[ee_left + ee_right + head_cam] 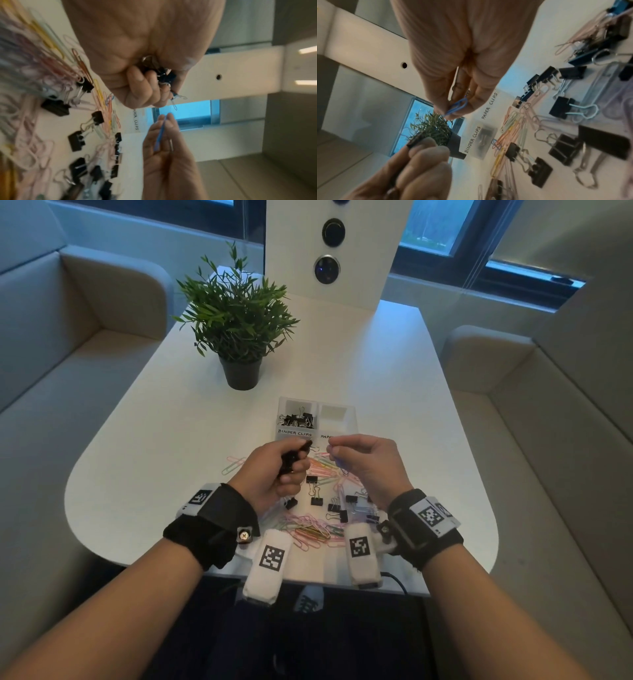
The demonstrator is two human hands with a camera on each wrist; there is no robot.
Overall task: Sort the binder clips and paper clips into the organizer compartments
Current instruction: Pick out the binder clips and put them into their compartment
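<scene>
A clear two-compartment organizer point(295, 433) stands mid-table. Its left compartment, labelled BINDER CLIPS, holds several black binder clips point(298, 419). The right one point(337, 414), labelled PAPER CLIPS, looks empty. Just in front of it, my left hand point(292, 463) grips a bunch of black binder clips point(163, 75), and a thin blue paper clip point(175, 103) dangles from the bunch. My right hand point(334, 450) pinches a blue paper clip point(456, 107) between thumb and fingers, close to the left hand. Under both hands lies a mixed pile of coloured paper clips point(310, 529) and black binder clips point(317, 500).
A potted plant point(239, 337) stands behind the organizer to the left. A white upright panel with round sockets point(330, 268) rises at the table's far end. Beige sofas point(51, 371) flank the white table point(411, 422); its rounded near edge is by my wrists.
</scene>
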